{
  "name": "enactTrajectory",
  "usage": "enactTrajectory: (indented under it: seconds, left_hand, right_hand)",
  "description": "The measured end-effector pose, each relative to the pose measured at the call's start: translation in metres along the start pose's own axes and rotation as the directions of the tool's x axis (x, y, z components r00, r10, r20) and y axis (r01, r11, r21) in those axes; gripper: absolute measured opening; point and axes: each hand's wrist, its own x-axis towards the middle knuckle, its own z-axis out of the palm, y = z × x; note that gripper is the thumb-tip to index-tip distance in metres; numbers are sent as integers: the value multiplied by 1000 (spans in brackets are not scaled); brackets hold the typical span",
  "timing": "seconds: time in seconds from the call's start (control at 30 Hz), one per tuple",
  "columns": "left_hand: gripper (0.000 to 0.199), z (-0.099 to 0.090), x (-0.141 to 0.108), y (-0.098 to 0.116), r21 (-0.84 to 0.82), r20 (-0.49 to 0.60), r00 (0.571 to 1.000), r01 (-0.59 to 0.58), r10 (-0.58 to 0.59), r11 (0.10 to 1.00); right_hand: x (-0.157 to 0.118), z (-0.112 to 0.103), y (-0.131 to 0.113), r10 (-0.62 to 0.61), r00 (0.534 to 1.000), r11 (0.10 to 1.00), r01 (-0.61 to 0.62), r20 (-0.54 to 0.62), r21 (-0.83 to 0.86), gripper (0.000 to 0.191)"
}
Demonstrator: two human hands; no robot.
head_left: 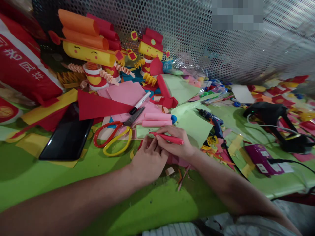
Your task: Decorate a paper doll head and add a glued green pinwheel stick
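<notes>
The green roll point(142, 132), with a small dark line drawn on it, lies on the papers at the middle of the bench point(108, 209), right in front of the hands. The right hand point(179, 141) grasps a pink pen point(171, 138) between its fingers, the tip at the roll's face. The left hand point(149, 163) has its fingers curled at the roll's near edge (whether they actually grip it, I cannot tell). Just beyond the roll lie two pink rolls point(157, 119), with a blue disc point(174, 119) at their right end. To the left are open scissors point(129, 122) with one red and one yellow handle, a marker point(139, 103) near their tips, and farther left a black phone point(67, 136). To the right are pale green sheets point(193, 127), a glue gun point(214, 122) and a purple power box point(264, 159). Paper dolls point(90, 54) with yellow faces stand at the back, before a mesh panel point(177, 29).
</notes>
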Motion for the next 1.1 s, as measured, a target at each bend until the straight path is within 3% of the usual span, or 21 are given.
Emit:
enactTrajectory:
  seconds: [0.33,1.1]
  left_hand:
    - [29,-2,1,0,-5,44,999,4,-4,1000]
    - [31,1,1,0,8,-33,999,-3,4,1000]
  right_hand:
    - [2,-2,-2,-28,999,999,29,37,-33,6]
    - [-1,-1,2,-40,999,999,40,14,6,5]
